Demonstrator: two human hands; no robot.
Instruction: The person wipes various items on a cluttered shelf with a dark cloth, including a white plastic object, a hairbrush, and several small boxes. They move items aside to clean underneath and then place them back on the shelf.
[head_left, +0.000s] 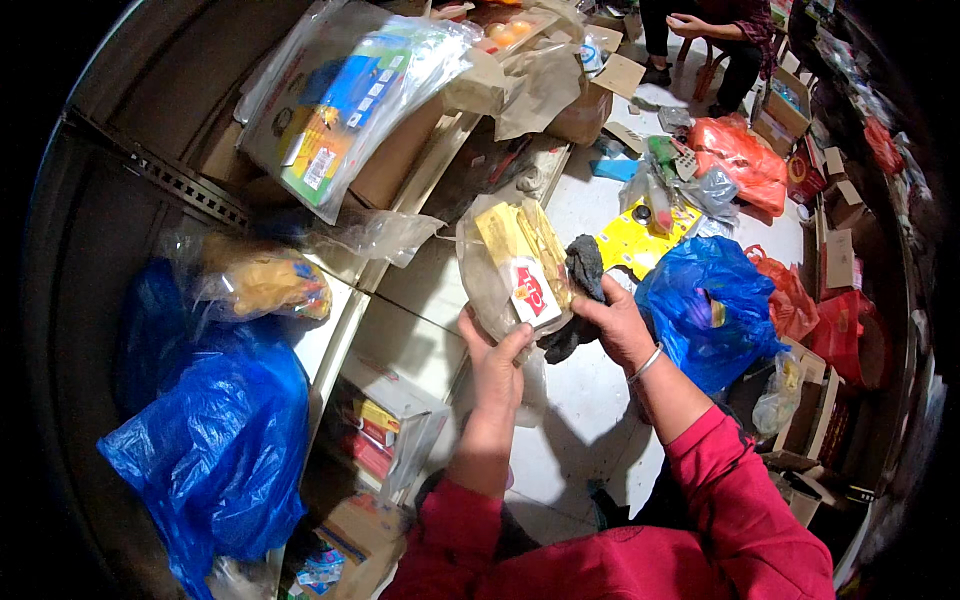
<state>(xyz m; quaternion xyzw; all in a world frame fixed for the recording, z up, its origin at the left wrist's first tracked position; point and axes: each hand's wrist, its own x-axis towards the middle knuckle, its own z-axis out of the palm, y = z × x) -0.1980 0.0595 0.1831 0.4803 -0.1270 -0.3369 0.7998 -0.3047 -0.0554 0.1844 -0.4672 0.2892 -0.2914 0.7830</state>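
Observation:
Between both hands is a clear plastic bag (478, 279) with yellow packets (517, 232) and a white-and-red printed box (534, 292) in it. My left hand (495, 352) grips the bag's lower end, thumb on top. My right hand (616, 319) holds a dark grey cloth (583, 262), and its thumb touches the bag's right side. A metal bangle (646, 361) is on my right wrist. Just right of that hand lies a blue plastic bag (709, 307) on the floor.
Metal shelves (345, 337) at left hold a large blue bag (225, 420), a wrapped yellow item (274, 285) and wrapped flat packages (345, 112). Red bags (739, 161), a yellow sheet (637, 236) and cartons (814, 382) lie along the right. A person (712, 34) sits at the top right.

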